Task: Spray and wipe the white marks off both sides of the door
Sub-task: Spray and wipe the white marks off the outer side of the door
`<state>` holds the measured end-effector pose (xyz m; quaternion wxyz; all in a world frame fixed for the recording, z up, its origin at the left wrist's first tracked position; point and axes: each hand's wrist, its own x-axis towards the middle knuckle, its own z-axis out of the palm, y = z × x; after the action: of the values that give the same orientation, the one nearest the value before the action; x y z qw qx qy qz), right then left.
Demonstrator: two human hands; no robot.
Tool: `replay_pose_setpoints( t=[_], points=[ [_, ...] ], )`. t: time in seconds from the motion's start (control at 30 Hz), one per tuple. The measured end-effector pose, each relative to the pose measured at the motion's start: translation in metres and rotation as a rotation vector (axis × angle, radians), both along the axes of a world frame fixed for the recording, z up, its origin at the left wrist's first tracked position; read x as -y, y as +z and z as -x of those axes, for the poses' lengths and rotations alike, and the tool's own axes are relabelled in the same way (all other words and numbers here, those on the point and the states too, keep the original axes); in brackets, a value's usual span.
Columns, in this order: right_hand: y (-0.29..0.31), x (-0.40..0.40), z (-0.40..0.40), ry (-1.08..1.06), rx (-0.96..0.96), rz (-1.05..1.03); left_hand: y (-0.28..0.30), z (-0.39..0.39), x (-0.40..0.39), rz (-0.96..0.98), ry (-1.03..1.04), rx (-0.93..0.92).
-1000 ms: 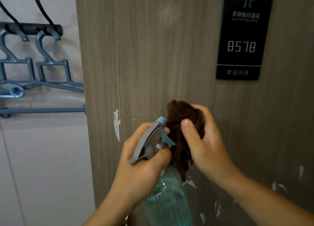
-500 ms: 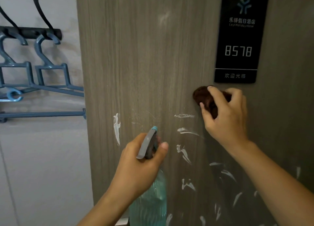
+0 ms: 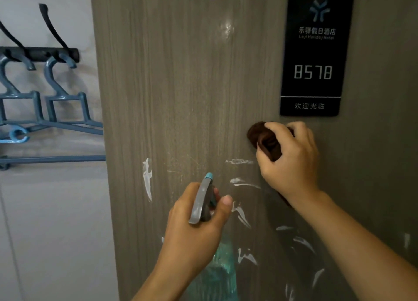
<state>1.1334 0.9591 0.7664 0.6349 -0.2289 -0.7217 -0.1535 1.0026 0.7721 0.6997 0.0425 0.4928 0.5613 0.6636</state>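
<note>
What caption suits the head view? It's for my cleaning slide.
Left hand grips spray bottle; right hand presses brown cloth on marked door.

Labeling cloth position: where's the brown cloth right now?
In the head view the brown cloth is right of centre, bunched in the right hand and held against the door, just below the black room-number plaque.
</note>
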Motion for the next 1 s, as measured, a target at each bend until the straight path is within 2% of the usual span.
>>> replay_pose_setpoints(
  t=[0.07, 0.17, 0.23, 0.3, 0.4, 0.47, 0.53, 0.6, 0.67, 0.73, 0.9, 0.93, 1.0],
  points=[
    [-0.023, 0.009, 0.010, 0.049, 0.087, -0.027, -0.003, 0.003, 0.006, -0.003, -0.015, 0.028],
    [-0.077, 0.022, 0.016, 0.102, 0.345, -0.091, -0.005, 0.009, 0.017, -0.002, -0.024, 0.034],
    [-0.080, 0.023, 0.012, 0.102, 0.399, -0.091, -0.005, 0.013, 0.024, 0.004, -0.027, 0.028],
    [-0.054, 0.019, 0.011, 0.056, 0.305, -0.072, -0.005, 0.014, 0.029, 0.010, -0.032, 0.022],
    [-0.003, 0.009, 0.012, -0.034, 0.043, -0.028, -0.005, 0.016, 0.034, 0.008, -0.035, 0.043],
    [0.003, 0.009, 0.017, -0.045, -0.009, -0.035, -0.003, 0.018, 0.036, -0.002, -0.039, 0.064],
    [-0.021, 0.016, 0.023, -0.029, 0.120, -0.107, -0.001, 0.019, 0.037, -0.015, -0.038, 0.074],
    [-0.059, 0.024, 0.024, 0.023, 0.351, -0.203, 0.000, 0.020, 0.038, -0.022, -0.032, 0.082],
    [-0.075, 0.029, 0.019, 0.053, 0.495, -0.212, -0.002, 0.020, 0.039, -0.018, -0.025, 0.076],
    [-0.055, 0.025, 0.015, 0.022, 0.428, -0.170, -0.003, 0.022, 0.039, -0.012, -0.020, 0.069],
    [0.019, 0.019, 0.028, -0.073, -0.012, -0.010, -0.003, 0.027, 0.038, -0.016, -0.020, 0.081],
    [0.017, 0.022, 0.035, -0.080, -0.032, -0.020, -0.002, 0.028, 0.038, -0.028, -0.017, 0.083],
    [-0.006, 0.032, 0.047, -0.074, 0.087, -0.121, 0.000, 0.031, 0.038, -0.055, -0.006, 0.083]
  ],
)
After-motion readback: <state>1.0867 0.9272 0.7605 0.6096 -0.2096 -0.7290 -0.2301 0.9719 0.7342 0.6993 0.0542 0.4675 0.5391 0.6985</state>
